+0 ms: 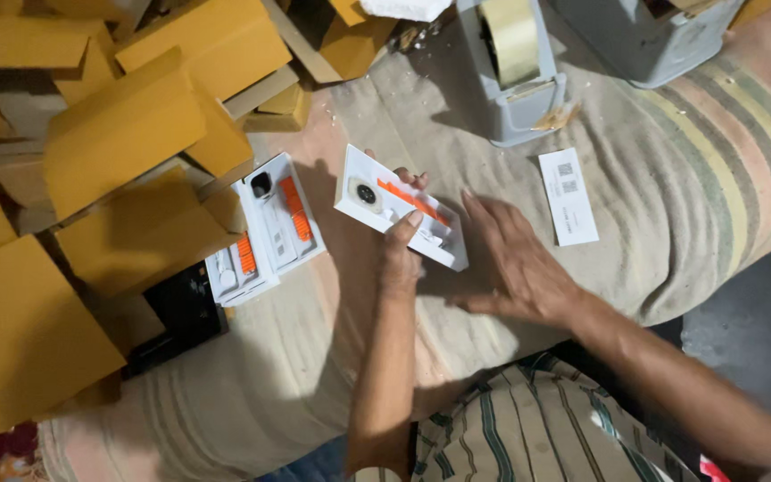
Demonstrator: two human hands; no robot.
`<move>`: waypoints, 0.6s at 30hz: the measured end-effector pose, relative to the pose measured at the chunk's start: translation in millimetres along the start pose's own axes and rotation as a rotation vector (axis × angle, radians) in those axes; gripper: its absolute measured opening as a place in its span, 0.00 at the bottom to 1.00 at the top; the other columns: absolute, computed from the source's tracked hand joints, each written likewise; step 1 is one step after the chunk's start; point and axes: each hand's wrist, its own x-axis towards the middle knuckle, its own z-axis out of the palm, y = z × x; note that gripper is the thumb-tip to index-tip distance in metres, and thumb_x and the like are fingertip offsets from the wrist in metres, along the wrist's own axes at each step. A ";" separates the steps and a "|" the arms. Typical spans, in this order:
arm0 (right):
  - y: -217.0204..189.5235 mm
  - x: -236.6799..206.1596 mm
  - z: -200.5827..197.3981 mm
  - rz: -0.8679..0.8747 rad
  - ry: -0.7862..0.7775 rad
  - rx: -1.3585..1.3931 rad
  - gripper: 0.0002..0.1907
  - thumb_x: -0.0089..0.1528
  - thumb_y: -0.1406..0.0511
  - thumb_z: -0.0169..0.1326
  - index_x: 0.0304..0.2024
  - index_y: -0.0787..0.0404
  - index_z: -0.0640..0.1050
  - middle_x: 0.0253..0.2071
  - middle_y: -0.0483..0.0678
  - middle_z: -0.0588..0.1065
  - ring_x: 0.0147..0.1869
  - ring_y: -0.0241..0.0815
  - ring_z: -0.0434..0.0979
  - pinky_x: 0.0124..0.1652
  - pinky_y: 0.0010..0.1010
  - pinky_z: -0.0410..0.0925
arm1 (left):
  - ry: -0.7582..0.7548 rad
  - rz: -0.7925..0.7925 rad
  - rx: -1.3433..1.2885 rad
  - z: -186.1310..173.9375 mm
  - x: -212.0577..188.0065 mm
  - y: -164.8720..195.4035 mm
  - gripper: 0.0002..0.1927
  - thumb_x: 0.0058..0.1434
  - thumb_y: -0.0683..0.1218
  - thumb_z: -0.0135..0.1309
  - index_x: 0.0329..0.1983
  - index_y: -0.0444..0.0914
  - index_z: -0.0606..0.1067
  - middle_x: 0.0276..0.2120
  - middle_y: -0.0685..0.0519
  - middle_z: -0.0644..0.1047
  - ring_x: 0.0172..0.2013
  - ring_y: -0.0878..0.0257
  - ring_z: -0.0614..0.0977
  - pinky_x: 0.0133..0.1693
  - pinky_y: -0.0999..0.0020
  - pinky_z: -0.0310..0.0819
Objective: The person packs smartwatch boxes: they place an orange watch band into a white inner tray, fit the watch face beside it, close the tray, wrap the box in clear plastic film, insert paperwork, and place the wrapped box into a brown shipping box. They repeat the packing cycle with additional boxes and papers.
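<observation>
The left hand (399, 254) holds a white tray (401, 219) by its near edge, thumb on top and fingers under it, a little above the striped cloth (671, 161). The tray carries a round watch face and an orange strap. The right hand (515, 268) is open and flat, fingers spread, just beside the tray's right end. Two more trays (265, 232) lie to the left, near yellow boxes (122, 134)
</observation>
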 end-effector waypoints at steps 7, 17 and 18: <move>8.7 66.4 15.6 0.158 -0.284 0.148 0.72 0.43 0.50 0.69 0.77 0.62 0.40 0.64 0.65 0.64 0.69 0.63 0.63 0.67 0.47 0.59 | -0.018 0.069 -0.013 -27.5 -4.4 12.2 0.55 0.58 0.48 0.60 0.83 0.37 0.43 0.69 0.42 0.63 0.70 0.48 0.64 0.74 0.48 0.55; 43.7 74.8 12.7 -0.058 -0.177 -0.527 0.67 0.45 0.36 0.64 0.73 0.66 0.51 0.68 0.66 0.60 0.74 0.64 0.54 0.71 0.54 0.44 | 0.333 0.186 0.510 -102.4 -57.9 57.2 0.39 0.75 0.58 0.38 0.78 0.29 0.48 0.74 0.35 0.58 0.74 0.49 0.60 0.74 0.54 0.53; 39.5 74.4 25.7 -0.080 -0.120 -0.576 0.64 0.51 0.34 0.60 0.73 0.66 0.52 0.70 0.67 0.59 0.76 0.65 0.53 0.73 0.55 0.42 | 0.333 0.167 0.581 -104.0 -61.9 58.3 0.38 0.77 0.59 0.34 0.78 0.27 0.51 0.74 0.34 0.59 0.74 0.48 0.61 0.74 0.53 0.55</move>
